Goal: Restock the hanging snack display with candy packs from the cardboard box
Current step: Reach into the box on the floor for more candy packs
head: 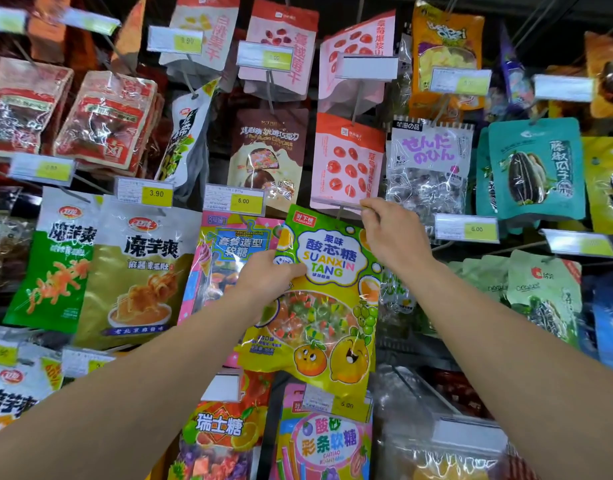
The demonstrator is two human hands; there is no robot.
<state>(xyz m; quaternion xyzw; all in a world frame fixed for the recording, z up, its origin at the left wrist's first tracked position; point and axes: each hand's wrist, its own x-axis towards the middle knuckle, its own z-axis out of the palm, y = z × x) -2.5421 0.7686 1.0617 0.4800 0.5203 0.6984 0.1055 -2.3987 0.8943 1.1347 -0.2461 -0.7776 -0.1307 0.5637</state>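
The left hand [268,271] grips the green and yellow candy pack [324,299] by its left edge, thumb across the printed front and fingers curled behind, so the pack hangs tilted with its bottom swinging out to the right. Just above the pack's top right corner, the right hand [390,233] pinches the tip of a display hook [336,201] between thumb and fingers; the pack's top edge sits right below that pinch, but whether its hang hole is already over the hook cannot be told, since the hand and the pack's header cover that spot. The main risk is a miss: with the hold on one side only, the pack can twist and its hole slide past the hook tip, or the thin header could tear if pushed on crooked. If the left hand lets go too early, the pack would likely drop toward the price tag [336,401] and the pink candy bags [322,441] below. Further out, the pink strawberry pack [346,161] above the pinch could be knocked by the right hand. The cardboard box is out of view.
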